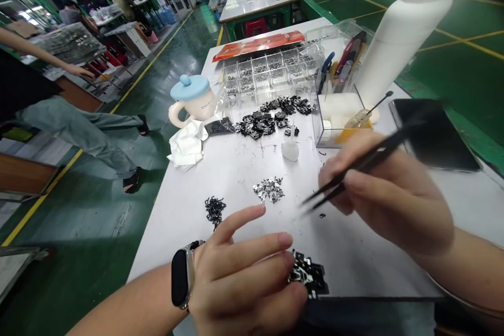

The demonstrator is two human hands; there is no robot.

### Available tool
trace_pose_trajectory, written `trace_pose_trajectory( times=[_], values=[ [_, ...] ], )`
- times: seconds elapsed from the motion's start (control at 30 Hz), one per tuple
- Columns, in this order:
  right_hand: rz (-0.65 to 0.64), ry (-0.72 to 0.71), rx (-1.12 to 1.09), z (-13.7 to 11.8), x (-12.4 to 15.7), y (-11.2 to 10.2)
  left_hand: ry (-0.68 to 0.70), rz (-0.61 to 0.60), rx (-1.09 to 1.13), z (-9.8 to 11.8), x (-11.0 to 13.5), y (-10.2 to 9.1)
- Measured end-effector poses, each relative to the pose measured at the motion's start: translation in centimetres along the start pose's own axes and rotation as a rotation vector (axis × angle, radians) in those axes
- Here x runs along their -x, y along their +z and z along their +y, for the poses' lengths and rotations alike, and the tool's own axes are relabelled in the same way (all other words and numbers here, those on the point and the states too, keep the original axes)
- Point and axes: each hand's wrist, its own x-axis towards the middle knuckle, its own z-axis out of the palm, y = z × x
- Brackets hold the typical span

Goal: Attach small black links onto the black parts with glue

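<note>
On the white tabletop [185, 236], near its front edge, the left hand [244, 273] lies with fingers half-curled, apparently touching a pile of black parts [309, 273]. The right hand [386, 189] grips black tweezers [374, 155] steadily, fingers closed on them, the tips held just above the surface, though blur hides whether they are shut.

Through the head camera I get two bare forearms at the bottom of my frame: the left forearm [129, 302] at seven o'clock and the right forearm [459, 268] at four o'clock. The left hand [240, 273] and right hand [389, 194] are ungloved, with short, rounded, unpainted fingernails [285, 240]. On the left wrist I see a smartwatch [181, 275] with a glossy black, capsule-shaped face and a silver metal case and band. A thin, pale curved line runs near the right forearm at five o'clock, too blurred for me to identify.
</note>
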Motion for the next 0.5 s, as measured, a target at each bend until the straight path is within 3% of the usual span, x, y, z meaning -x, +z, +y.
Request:
trace_pose_trajectory(
  times=[0.1,0.2,0.27,0.5],
  values=[
    [-0.025,-0.112,0.230,-0.6,0.7,0.2,0.208,-0.059,-0.061,-0.8,-0.3,-0.6],
    [-0.204,0.003,0.513,-0.8,1.1,0.6,0.193,-0.088,-0.096,-1.4,-0.3,-1.0],
    [-0.240,0.095,0.606,-0.6,1.0,0.9,0.190,-0.101,-0.130,-1.7,-0.3,-1.3],
    [-0.198,0.530,0.240,0.1,0.5,1.7,0.230,-0.093,-0.160,-2.3,-0.4,-1.2]
  ],
)
